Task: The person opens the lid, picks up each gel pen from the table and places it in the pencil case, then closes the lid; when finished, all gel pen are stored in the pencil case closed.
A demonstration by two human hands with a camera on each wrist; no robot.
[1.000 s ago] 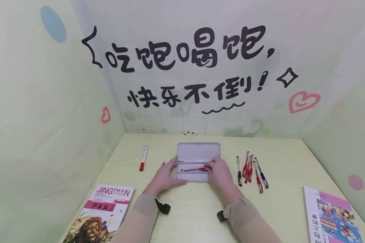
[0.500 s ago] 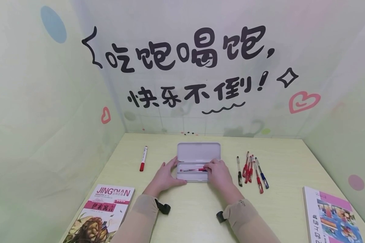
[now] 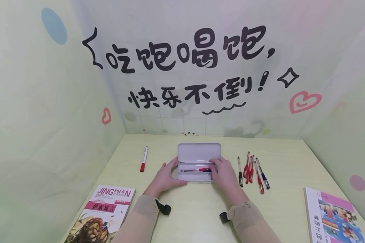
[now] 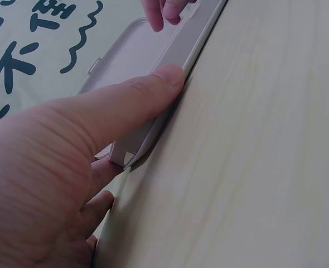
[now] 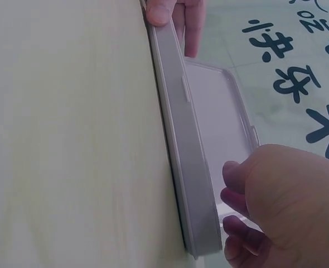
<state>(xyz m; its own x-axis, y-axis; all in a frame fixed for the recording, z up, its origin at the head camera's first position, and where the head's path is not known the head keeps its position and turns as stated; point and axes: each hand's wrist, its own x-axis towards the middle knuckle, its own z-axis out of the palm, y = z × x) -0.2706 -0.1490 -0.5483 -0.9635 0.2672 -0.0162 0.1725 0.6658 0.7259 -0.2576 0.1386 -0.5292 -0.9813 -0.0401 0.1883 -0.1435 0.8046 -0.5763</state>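
Note:
An open grey pencil case (image 3: pixel 199 152) lies mid-table with its lid tipped back. A red pen (image 3: pixel 196 169) lies along its tray. My left hand (image 3: pixel 165 175) grips the case's left end, thumb pressed along the front wall (image 4: pixel 159 128) and fingers curled round the corner. My right hand (image 3: pixel 225 173) rests at the case's right end, fingers loosely bent over the tray just beyond the pen's cap. In the right wrist view the right hand (image 5: pixel 287 201) holds nothing that I can see, beside the case wall (image 5: pixel 187 162).
A red-capped marker (image 3: pixel 144 158) lies left of the case. Several red, black and blue pens (image 3: pixel 252 170) lie to its right. A book (image 3: pixel 104 212) sits at the front left and another (image 3: pixel 331 216) at the front right. Walls close three sides.
The right hand lowered the red pen into the tray, then slid right off its cap. The left hand stayed on the case.

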